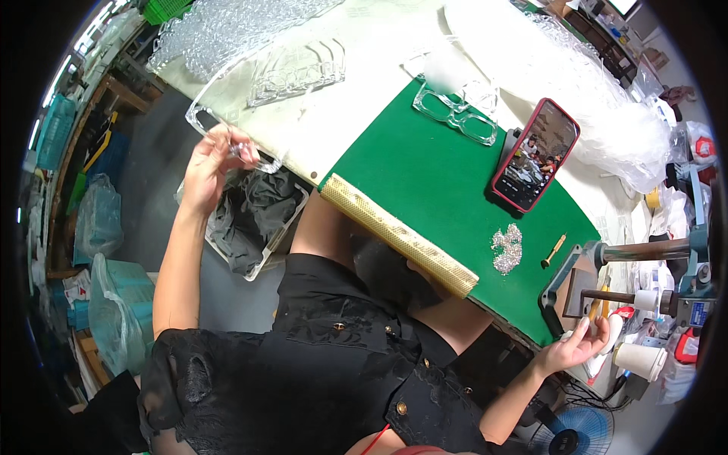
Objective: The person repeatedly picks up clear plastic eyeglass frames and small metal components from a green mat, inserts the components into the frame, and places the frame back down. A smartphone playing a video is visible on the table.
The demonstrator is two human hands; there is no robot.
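Off the bench's left edge, a clear eyeglass frame [227,140] was pinched between the curled fingers of the left hand [206,168], best gripped by its rim, while the right hand [578,347], fingers loosely spread, was rested near the press [652,265].

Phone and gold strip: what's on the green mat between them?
In the head view, nothing: bare green mat lies between the phone and the gold strip.
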